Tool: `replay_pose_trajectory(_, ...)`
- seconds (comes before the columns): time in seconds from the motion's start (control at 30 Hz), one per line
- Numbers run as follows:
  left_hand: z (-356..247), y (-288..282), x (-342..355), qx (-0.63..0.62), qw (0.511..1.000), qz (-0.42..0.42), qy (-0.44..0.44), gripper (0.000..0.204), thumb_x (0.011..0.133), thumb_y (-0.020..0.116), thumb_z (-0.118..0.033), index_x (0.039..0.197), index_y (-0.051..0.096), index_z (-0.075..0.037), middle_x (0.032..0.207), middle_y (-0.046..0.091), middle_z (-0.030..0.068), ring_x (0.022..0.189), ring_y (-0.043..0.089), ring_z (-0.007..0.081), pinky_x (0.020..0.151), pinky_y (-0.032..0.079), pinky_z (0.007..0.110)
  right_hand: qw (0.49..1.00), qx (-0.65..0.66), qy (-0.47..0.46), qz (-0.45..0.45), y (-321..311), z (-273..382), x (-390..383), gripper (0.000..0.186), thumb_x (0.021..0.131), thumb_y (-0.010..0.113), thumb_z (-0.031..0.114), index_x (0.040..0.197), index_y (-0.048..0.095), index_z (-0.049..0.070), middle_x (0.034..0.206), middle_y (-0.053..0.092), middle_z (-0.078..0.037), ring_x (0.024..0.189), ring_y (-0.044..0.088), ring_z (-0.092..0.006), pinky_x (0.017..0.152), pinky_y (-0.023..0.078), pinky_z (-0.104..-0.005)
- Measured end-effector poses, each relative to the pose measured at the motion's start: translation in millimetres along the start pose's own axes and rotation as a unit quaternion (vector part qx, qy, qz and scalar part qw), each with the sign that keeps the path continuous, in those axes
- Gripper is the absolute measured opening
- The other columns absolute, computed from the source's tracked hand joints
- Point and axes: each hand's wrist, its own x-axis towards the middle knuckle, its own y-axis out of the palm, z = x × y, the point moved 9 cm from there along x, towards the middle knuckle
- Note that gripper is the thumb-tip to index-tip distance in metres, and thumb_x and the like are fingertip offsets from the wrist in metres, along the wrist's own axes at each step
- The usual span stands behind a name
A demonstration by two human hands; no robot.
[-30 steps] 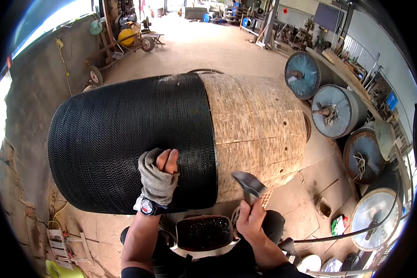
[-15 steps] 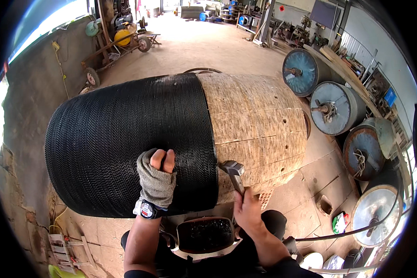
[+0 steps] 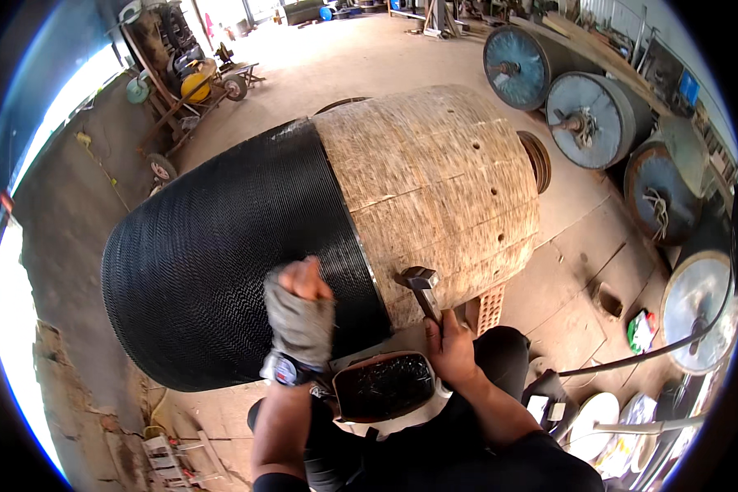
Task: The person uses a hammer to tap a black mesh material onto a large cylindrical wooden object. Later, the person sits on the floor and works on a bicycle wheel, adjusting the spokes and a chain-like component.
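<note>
A large roller lies across in front of me. Its right part is bare pale wood (image 3: pixel 426 176) with a few small holes, and its left part is covered by black ridged strip (image 3: pixel 213 254) in tight rows. My left hand (image 3: pixel 300 316), in a grey glove with bare fingertips, is closed just over the black part near its right edge. Blur hides whatever its fingers may hold. In my bare right hand (image 3: pixel 453 351) is a hammer (image 3: pixel 423 280), its head over the wood just right of the black edge. Between my knees sits an open box (image 3: pixel 385 392) with small dark bits inside.
A perforated brick (image 3: pixel 490 308) stands under the roller's right side. Several metal drums (image 3: pixel 594 121) line the right, with planks on top. A wheeled cart (image 3: pixel 213 86) stands far left by the wall (image 3: pixel 66 197). White round lids (image 3: pixel 594 422) lie at lower right.
My view has turned, so the roller appears tilted and further down to the left. My left hand has moved and is now blurred; the hammer still hovers near the black edge.
</note>
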Motion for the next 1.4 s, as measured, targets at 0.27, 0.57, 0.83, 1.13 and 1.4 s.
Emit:
replay_pose_trajectory(0.27, -45.9, 45.9, -39.8, -0.184, 0.978, 0.041, -0.084, 0.058, 0.077, 0.066, 0.01, 0.131, 0.05, -0.006, 0.087, 0.063, 0.0062, 0.08, 0.061, 0.026, 0.078, 0.048, 0.04, 1.0, 0.006, -0.009, -0.013, -10.8, -7.8, -8.0, 0.024, 0.094, 0.064, 0.016, 0.087, 0.047, 0.002, 0.06, 0.058, -0.024, 0.058, 0.061, -0.0459, 0.048, 0.046, -0.0502)
replay_pose_trajectory(0.57, -48.0, 67.0, -38.6, -0.144, 0.976, 0.076, -0.147, 0.072, 0.069, 0.069, 0.005, 0.136, 0.045, -0.003, 0.086, 0.059, 0.0049, 0.076, 0.058, 0.024, 0.076, 0.047, 0.041, 0.998, 0.032, -0.051, -0.018, -19.7, 21.5, -4.0, 0.018, 0.092, 0.065, 0.012, 0.091, 0.05, 0.002, 0.067, 0.061, -0.02, 0.059, 0.063, -0.0421, 0.049, 0.048, -0.0474)
replay_pose_trajectory(0.83, -57.6, 50.6, -36.3, -0.104, 0.977, 0.103, -0.156, 0.09, 0.072, 0.072, -0.001, 0.148, 0.026, 0.008, 0.111, 0.058, 0.0163, 0.096, 0.058, 0.0346, 0.081, 0.047, 0.048, 0.992, 0.037, -0.109, -0.048, -27.1, 28.5, -2.6, 0.02, 0.093, 0.064, 0.016, 0.096, 0.052, 0.0, 0.069, 0.063, -0.02, 0.055, 0.062, -0.0409, 0.049, 0.049, -0.0481)
replay_pose_trajectory(1.13, -121.2, 59.7, -165.3, -0.166, 0.916, 0.362, -0.041, 0.016, 0.082, 0.065, -0.018, 0.092, 0.064, -0.006, 0.09, 0.066, 0.0144, 0.077, 0.063, 0.0356, 0.064, 0.049, 0.045, 0.986, 0.136, -0.09, -0.04, -22.8, 24.0, -12.2, 0.022, 0.096, 0.058, 0.012, 0.11, 0.056, -0.004, 0.067, 0.061, -0.019, 0.06, 0.065, -0.0377, 0.052, 0.048, -0.0421)
replay_pose_trajectory(1.4, -153.1, 106.1, -249.7, -0.143, 0.883, 0.447, 0.013, 0.025, 0.089, 0.056, -0.025, 0.079, 0.065, -0.004, 0.077, 0.066, 0.0163, 0.067, 0.064, 0.0338, 0.055, 0.05, 0.046, 0.988, 0.153, -0.002, 0.004, 11.9, -6.3, -17.7, 0.022, 0.1, 0.055, 0.02, 0.092, 0.052, 0.0, 0.064, 0.057, -0.022, 0.059, 0.061, -0.0412, 0.049, 0.045, -0.0419)
